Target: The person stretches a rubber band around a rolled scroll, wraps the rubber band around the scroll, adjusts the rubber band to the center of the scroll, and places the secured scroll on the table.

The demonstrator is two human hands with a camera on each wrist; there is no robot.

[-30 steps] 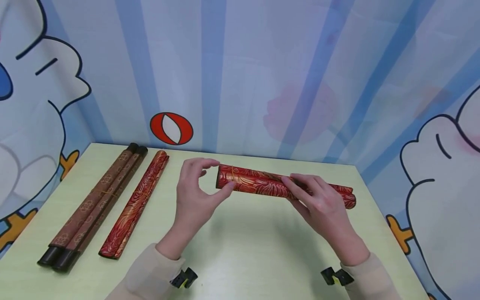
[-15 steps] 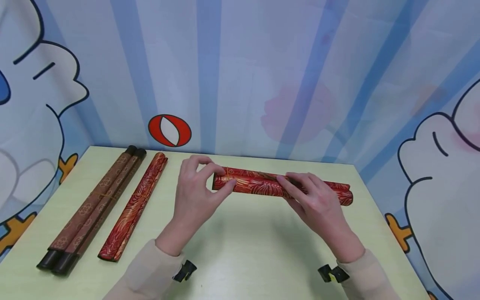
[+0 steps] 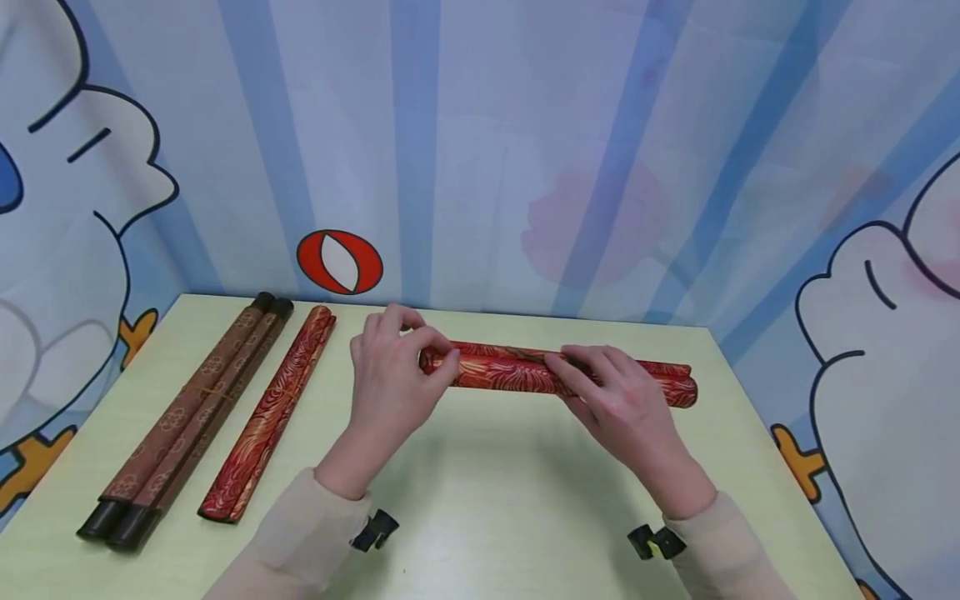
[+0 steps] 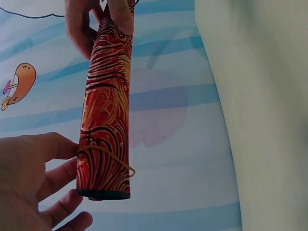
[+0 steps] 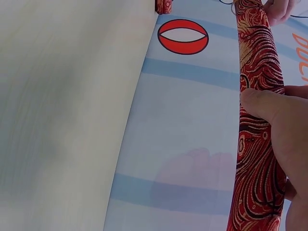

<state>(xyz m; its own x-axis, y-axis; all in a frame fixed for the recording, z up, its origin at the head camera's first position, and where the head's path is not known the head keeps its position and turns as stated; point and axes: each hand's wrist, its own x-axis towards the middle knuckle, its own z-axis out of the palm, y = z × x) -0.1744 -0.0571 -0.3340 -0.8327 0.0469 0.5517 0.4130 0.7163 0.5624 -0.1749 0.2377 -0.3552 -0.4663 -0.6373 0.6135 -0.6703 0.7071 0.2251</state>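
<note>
A roll of red cloth (image 3: 510, 375) with gold swirls, looking like a rolled scroll, is held level above the table. A thin rubber band (image 4: 108, 156) circles its left end, with a slack loop sticking out at one side in the left wrist view. My left hand (image 3: 393, 375) pinches at the band with thumb and forefinger; the exact contact is partly hidden. The other left fingers lie around the dark-rimmed end. Near the middle of the roll, my right hand (image 3: 622, 408) grips it, thumb on one face and fingers behind.
On the pale table (image 3: 495, 517), a second red-gold roll (image 3: 270, 412) lies slanted at the left. Beside it rests a banded pair of brown patterned rolls (image 3: 187, 417) with black ends. A cartoon-printed curtain (image 3: 480, 167) stands behind the table.
My left forefinger and thumb have drawn together from spread apart to a pinch at the band. The roll and my right hand have shifted slightly left.
</note>
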